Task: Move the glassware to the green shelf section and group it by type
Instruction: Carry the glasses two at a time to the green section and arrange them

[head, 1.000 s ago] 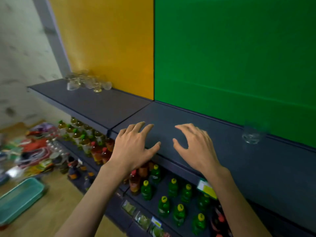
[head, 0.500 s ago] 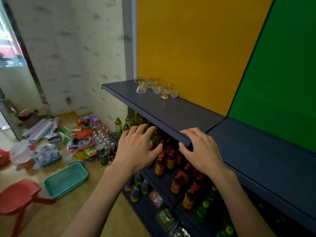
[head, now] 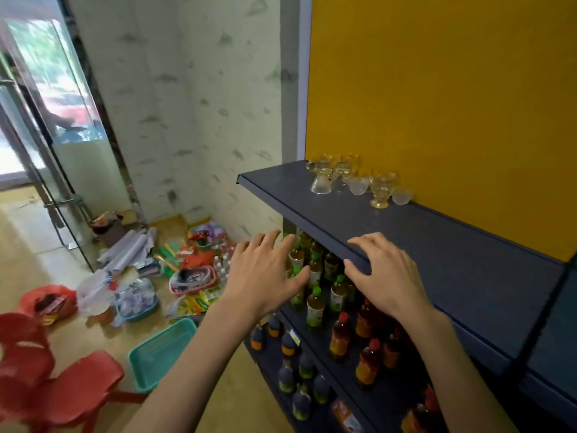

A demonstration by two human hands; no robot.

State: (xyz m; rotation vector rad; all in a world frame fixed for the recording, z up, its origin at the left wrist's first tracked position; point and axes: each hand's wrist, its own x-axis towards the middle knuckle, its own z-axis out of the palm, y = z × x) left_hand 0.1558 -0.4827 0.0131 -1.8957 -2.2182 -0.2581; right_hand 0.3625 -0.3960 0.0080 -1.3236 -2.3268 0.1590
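Several pieces of clear glassware (head: 356,179) cluster at the far left end of the dark shelf (head: 406,242), against the yellow back panel (head: 437,104). Among them are footed glasses (head: 380,190) and small bowls (head: 402,196). My left hand (head: 265,273) hovers in front of the shelf's front edge with fingers spread and empty. My right hand (head: 384,273) is spread over the front edge of the shelf, also empty. Both hands are well short of the glassware. Only a sliver of the green section (head: 574,260) shows at the right edge.
Below the shelf stand rows of bottled drinks (head: 340,310) on lower shelves. On the floor to the left are a teal tray (head: 162,354), red plastic chairs (head: 53,389), bags and scattered goods (head: 187,276). A glass door (head: 37,126) stands at far left.
The view has swung left from the green section to the yellow one. Both empty hands have travelled left along the shelf front, closer to the glassware cluster.
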